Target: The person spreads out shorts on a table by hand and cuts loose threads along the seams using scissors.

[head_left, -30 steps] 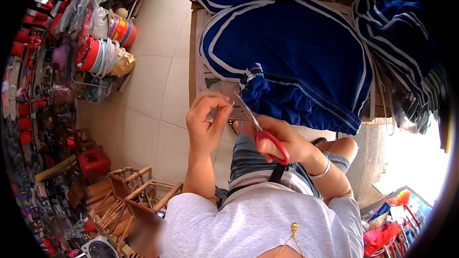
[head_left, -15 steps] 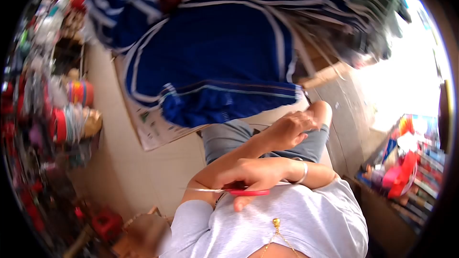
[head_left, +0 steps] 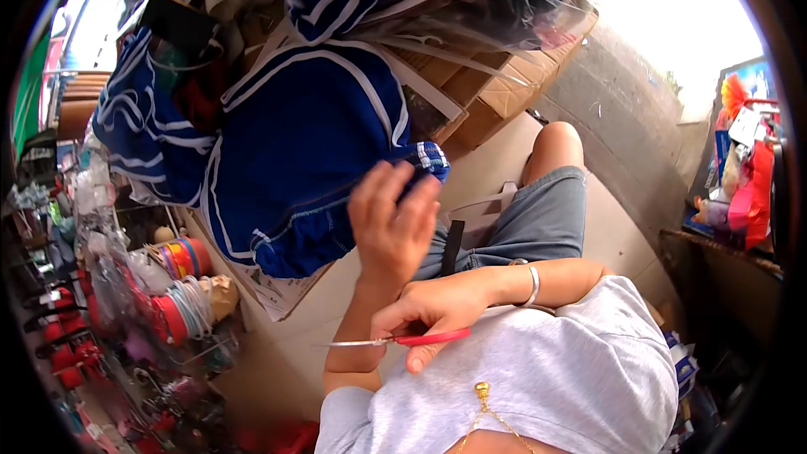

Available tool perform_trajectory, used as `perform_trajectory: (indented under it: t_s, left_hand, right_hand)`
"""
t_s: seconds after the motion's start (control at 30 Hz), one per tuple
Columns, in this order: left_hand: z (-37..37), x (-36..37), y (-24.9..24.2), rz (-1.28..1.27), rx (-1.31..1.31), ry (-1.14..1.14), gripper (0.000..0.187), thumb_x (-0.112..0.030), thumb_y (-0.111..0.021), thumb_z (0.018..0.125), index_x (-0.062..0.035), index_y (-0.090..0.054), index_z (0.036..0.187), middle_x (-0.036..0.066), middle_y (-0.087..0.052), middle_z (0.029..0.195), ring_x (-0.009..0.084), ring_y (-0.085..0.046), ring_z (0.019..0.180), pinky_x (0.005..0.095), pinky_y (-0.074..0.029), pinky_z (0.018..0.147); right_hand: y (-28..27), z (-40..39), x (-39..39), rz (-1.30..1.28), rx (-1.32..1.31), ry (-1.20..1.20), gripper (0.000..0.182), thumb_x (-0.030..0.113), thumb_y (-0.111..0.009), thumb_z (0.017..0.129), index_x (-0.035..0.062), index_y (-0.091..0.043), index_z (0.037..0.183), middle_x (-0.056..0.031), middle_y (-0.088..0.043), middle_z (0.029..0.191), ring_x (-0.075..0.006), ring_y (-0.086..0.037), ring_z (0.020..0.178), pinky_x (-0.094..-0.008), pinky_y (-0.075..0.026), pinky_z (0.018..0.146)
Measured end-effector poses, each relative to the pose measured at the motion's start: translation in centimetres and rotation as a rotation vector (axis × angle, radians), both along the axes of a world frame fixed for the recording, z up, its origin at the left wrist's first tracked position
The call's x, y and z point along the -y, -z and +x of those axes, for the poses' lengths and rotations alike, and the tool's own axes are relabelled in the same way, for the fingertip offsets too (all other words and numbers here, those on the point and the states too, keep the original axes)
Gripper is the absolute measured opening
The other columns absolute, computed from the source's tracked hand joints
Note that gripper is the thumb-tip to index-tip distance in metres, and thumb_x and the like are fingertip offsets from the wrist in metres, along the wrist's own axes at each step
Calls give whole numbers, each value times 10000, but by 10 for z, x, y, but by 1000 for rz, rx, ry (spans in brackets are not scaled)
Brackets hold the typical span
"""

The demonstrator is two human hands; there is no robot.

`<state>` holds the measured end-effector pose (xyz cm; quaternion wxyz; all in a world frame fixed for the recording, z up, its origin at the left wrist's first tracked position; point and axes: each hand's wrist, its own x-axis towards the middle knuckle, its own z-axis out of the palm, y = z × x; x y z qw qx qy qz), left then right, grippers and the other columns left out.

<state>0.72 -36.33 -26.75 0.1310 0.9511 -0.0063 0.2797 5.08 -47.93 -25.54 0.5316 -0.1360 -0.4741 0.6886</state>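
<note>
My left hand (head_left: 393, 223) is raised with its fingers apart, slightly blurred and holding nothing. It overlaps the near edge of a dark blue garment with white stripes (head_left: 311, 126). The garment lies spread out, its gathered waistband side towards me and a checked white end (head_left: 431, 158) beside my fingers. My right hand (head_left: 450, 301), with a bangle on the wrist, crosses over my left forearm. Its fingers are curled around red-handled scissors (head_left: 433, 338), whose thin blades point left across that forearm.
Under the garment is a flat printed board (head_left: 282, 296). More striped blue clothes (head_left: 160, 139) lie at the left and back, near cardboard boxes (head_left: 513, 92). Spools of ribbon and cord (head_left: 187, 258) crowd the left side. Red goods (head_left: 755, 189) stand at the right.
My left hand has moved left from over my knee towards the garment, its fingers spreading. The right hand keeps hold of the scissors. The view has turned, shifting the garment left and down.
</note>
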Motion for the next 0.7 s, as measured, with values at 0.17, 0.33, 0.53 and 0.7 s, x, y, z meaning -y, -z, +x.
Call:
perform_trajectory:
  t_s: [0.17,0.33,0.53,0.7]
  left_hand:
    - [12,-32,-17,-17,-156,-121,284,-84,-653,777,-75,-642,1061,129,-587,1147,335,-533,1098,469,-406,950]
    - [14,-52,-36,-520,-162,-300,123,-16,-543,869,-32,-609,972,115,-631,890,240,-619,863,292,-458,811]
    - [16,-93,-39,-662,-90,-304,126,-90,-518,944,-6,-598,992,44,-632,892,118,-573,827,232,-442,778]
    - [23,-123,-42,-775,-89,-352,154,-55,-497,924,-11,-612,1017,46,-642,907,113,-581,846,232,-446,794]
  right_hand:
    - [8,16,14,-63,62,114,525,433,-668,854,11,-556,1147,-8,-492,630,-89,-444,588,-273,-352,533]
    - [22,17,27,-93,54,189,516,434,-666,855,13,-576,1140,-11,-516,696,-88,-458,633,-256,-372,562]
    - [32,18,32,-159,99,276,546,483,-650,855,34,-567,1153,18,-486,659,-78,-446,608,-245,-369,555]
    - [37,18,36,-182,88,307,480,417,-658,871,31,-573,1144,17,-518,718,-71,-466,663,-242,-391,589]
